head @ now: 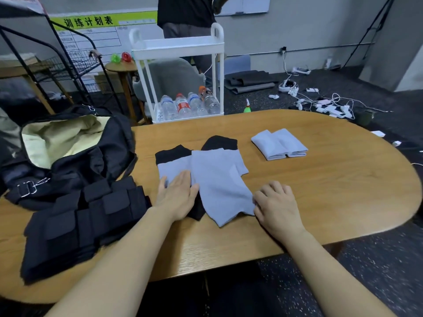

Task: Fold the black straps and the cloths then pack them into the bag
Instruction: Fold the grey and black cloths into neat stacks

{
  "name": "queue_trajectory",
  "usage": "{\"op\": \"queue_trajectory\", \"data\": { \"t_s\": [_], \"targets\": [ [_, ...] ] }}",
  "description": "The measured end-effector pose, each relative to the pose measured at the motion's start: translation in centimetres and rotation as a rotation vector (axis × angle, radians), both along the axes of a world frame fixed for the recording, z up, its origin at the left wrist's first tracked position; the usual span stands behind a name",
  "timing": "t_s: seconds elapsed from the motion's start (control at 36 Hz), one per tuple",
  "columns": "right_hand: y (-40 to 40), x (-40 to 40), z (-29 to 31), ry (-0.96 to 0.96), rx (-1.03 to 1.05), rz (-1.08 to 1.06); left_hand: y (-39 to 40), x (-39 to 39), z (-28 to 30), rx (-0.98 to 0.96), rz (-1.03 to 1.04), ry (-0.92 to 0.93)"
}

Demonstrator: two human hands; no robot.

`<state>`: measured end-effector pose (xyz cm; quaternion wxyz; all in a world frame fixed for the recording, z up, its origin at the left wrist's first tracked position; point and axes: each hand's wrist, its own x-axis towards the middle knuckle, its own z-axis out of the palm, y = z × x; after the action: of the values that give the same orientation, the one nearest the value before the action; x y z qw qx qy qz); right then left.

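Note:
A grey cloth with black ends (217, 179) lies spread in the middle of the wooden table (332, 191), partly folded over itself. My left hand (177, 197) presses flat on its left part with straight fingers. My right hand (277, 202) pinches the cloth's near right corner with curled fingers. A folded grey cloth (279, 145) sits farther right on the table. The black bag (68, 152) stands open at the left, showing a pale lining. Folded black straps (80, 220) lie stacked in front of the bag.
Beyond the table's far edge stands a white cart (178, 72) holding water bottles. A person (187, 17) stands behind the cart. A black wire rack (57, 65) is at the back left. Cables and chargers (320, 101) litter the floor on the right.

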<state>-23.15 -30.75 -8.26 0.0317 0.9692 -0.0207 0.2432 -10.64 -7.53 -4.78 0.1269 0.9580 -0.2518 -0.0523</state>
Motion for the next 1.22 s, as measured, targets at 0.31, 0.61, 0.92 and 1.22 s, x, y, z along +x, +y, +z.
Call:
{"op": "queue_trajectory", "data": {
  "t_s": [0.31, 0.61, 0.92, 1.22],
  "targets": [
    [0.6, 0.1, 2.1, -0.099, 0.123, -0.027, -1.8, -0.2, 0.8, 0.204, -0.054, -0.101],
    [3.4, 3.1, 1.0, 0.564, 0.258, -0.096, -3.4, -0.4, -0.5, 0.237, -0.155, -0.110],
    [3.5, 2.7, 0.9, 0.562, 0.310, -0.321, -0.8, 4.7, -1.0, 0.352, -0.057, -0.160],
    [7.3, 3.2, 0.2, 0.507, 0.380, -0.370, 0.0, 8.3, -1.1, 0.377, -0.035, -0.164]
  ]
}}
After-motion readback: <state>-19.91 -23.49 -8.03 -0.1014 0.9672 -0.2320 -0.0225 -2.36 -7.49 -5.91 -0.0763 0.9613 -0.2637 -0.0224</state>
